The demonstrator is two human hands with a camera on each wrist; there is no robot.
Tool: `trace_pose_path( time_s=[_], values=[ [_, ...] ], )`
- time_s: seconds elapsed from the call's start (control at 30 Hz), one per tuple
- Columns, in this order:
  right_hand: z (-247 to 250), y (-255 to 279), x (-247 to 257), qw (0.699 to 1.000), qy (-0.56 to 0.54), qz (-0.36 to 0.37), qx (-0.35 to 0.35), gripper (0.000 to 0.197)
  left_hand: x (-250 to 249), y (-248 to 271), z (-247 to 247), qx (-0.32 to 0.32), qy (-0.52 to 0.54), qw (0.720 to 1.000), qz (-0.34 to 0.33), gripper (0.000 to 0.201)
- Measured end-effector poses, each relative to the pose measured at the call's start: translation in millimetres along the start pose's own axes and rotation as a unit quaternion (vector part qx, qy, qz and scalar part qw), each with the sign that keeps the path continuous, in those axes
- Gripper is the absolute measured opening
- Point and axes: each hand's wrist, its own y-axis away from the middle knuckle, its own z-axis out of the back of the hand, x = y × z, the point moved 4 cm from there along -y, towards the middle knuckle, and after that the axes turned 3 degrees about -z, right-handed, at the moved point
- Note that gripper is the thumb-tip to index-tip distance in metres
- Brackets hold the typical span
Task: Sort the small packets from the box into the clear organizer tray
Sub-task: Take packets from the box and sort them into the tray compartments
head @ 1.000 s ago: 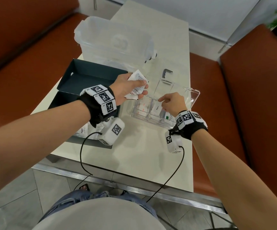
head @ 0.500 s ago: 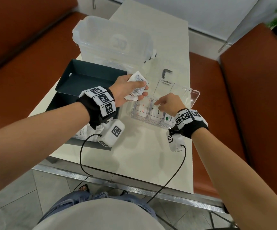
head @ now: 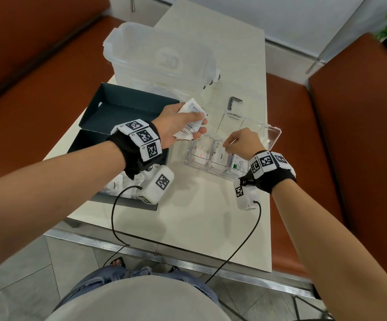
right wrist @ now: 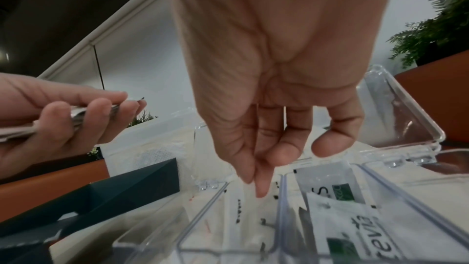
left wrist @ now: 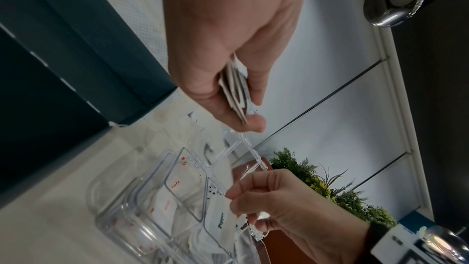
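Observation:
My left hand (head: 199,122) grips a small stack of white packets (head: 191,117) above the gap between the dark box (head: 127,105) and the clear organizer tray (head: 201,166). In the left wrist view the stack (left wrist: 236,87) sits between thumb and fingers. My right hand (head: 227,144) pinches the top edge of a pepper packet (left wrist: 220,216), which stands in the tray's middle compartment. The left compartment holds red-printed salt packets (head: 200,151). Stevia packets (right wrist: 355,226) lie in the right one.
A large clear storage tub (head: 160,59) stands behind the box. A grey bracket (head: 233,101) lies on the table beyond the tray's open lid (head: 273,135). More packets (head: 116,185) lie in the box's near half. Orange benches flank the table.
My right hand's fingertips have dipped slightly lower into the middle compartment with the pepper packet. The left hand and its stack have barely moved.

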Motion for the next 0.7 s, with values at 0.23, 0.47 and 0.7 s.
trace_pose_path(
  time_s=[0.23,0.47,0.7],
  values=[
    [-22.8,1.1,6.2,0.992,0.121,-0.013,-0.025,0.019,0.4,0.2,-0.6,0.005,0.003,1.0,-0.001,0.017],
    [-21.3,1.0,7.6,0.98,0.195,0.004,-0.048,0.018,-0.7,0.4,0.7,0.003,0.001,1.0,-0.001,0.016],
    [-31.6,8.5,9.6,0.966,0.259,-0.001,0.002,0.02,4.3,1.1,1.0,0.005,0.016,1.0,0.002,0.013]
  ],
)
